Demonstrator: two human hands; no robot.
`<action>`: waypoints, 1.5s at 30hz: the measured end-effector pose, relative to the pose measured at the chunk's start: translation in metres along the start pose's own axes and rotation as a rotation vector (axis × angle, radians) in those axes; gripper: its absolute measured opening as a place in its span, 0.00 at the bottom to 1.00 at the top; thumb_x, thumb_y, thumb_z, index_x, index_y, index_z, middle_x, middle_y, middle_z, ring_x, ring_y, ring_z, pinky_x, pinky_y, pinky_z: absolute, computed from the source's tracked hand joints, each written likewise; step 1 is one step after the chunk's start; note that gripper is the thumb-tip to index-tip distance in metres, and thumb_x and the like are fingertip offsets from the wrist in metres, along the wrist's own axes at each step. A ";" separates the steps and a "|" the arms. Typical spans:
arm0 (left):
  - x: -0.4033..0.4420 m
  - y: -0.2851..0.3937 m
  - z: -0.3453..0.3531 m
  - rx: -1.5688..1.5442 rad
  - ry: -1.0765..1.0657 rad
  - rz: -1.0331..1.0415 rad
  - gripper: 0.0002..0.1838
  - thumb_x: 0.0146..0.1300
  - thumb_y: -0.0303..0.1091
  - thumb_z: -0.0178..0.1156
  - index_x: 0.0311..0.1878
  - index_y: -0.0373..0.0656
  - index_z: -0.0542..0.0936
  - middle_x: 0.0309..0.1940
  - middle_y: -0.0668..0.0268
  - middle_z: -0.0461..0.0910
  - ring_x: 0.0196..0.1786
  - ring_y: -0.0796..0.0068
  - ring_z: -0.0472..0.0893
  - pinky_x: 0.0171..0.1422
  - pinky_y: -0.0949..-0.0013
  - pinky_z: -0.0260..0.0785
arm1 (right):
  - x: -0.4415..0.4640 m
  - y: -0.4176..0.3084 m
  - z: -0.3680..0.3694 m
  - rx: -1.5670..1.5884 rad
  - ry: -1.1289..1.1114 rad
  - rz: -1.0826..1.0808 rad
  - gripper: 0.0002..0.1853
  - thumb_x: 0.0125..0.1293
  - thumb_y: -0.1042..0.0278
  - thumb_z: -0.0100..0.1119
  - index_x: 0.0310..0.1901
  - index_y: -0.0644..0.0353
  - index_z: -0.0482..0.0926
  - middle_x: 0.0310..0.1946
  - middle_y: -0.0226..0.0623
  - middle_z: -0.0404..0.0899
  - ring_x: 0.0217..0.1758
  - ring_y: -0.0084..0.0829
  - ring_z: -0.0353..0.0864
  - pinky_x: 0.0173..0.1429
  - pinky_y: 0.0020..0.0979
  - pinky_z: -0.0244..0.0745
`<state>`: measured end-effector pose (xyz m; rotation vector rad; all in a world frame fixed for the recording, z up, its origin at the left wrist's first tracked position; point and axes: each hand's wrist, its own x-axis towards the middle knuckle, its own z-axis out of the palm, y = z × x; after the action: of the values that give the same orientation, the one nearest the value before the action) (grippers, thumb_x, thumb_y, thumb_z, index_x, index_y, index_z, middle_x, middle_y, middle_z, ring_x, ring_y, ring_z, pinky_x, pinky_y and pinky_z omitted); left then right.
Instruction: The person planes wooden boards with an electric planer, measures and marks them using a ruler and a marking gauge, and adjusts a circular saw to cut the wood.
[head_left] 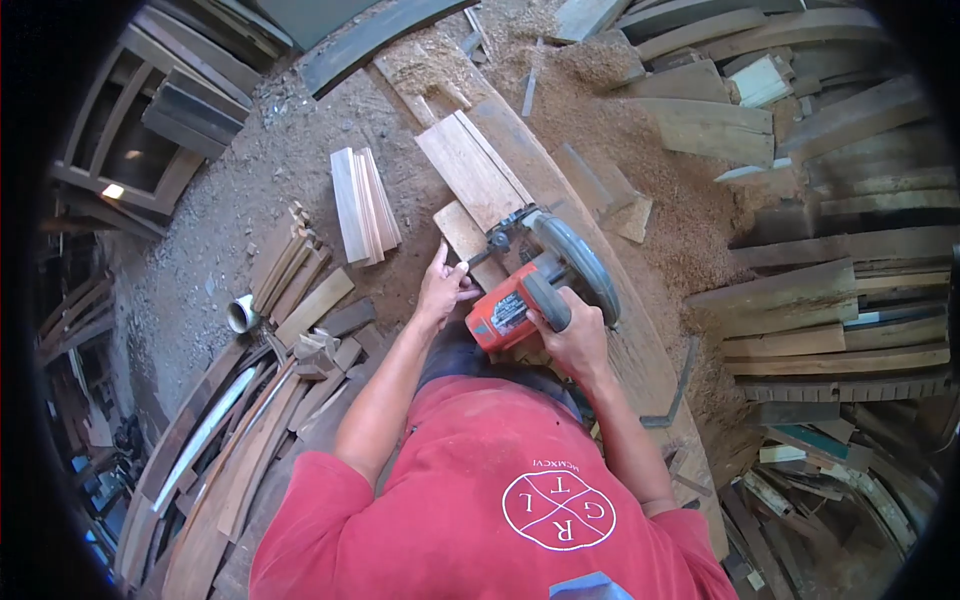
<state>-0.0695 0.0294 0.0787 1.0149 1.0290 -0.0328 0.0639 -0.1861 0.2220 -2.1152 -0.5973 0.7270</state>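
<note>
My right hand (pixel 575 340) is wrapped round the rear handle of a red circular saw (pixel 503 310), whose dark round blade guard (pixel 580 262) faces right. The saw sits over the near end of a pale wooden board (pixel 475 172) lying on a long plank (pixel 530 150). To the saw's left, my left hand (pixel 443 292) has its thumb and fingers closed at the end of the saw's thin dark guide rod (pixel 480 258). Its forefinger lies along the edge of a short board (pixel 460 230). The blade and the cut are hidden from me.
A fanned stack of thin wooden strips (pixel 364 205) lies on the dusty ground to the left. Behind it are small offcuts and a white pipe piece (pixel 241 314). Curved timber (pixel 820 250) is piled on the right, with sawdust beside the plank. A dark angled bar (pixel 675 395) rests near the plank's edge.
</note>
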 end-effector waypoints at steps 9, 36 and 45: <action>0.056 0.042 -0.047 -0.080 0.123 0.024 0.17 0.79 0.39 0.65 0.57 0.37 0.74 0.44 0.58 0.79 0.43 0.64 0.85 0.53 0.55 0.88 | 0.079 -0.033 0.039 -0.021 0.029 -0.087 0.15 0.63 0.61 0.77 0.44 0.59 0.84 0.33 0.55 0.87 0.39 0.60 0.88 0.41 0.52 0.83; 0.202 0.175 -0.173 -0.140 0.131 0.035 0.18 0.77 0.40 0.68 0.54 0.38 0.73 0.42 0.59 0.81 0.40 0.61 0.89 0.47 0.59 0.87 | 0.265 -0.123 0.131 -0.026 0.070 -0.084 0.20 0.65 0.53 0.76 0.50 0.57 0.87 0.36 0.56 0.89 0.43 0.59 0.90 0.50 0.54 0.86; 0.156 0.249 -0.175 0.004 0.114 0.327 0.19 0.80 0.46 0.62 0.57 0.39 0.75 0.44 0.60 0.82 0.42 0.55 0.89 0.53 0.51 0.87 | 0.233 -0.132 0.114 0.184 0.213 -0.230 0.20 0.64 0.56 0.78 0.52 0.58 0.87 0.38 0.54 0.90 0.42 0.55 0.91 0.49 0.48 0.86</action>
<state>0.0105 0.3601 0.1139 1.1884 0.9548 0.2944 0.1343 0.0960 0.2018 -1.8857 -0.6187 0.4058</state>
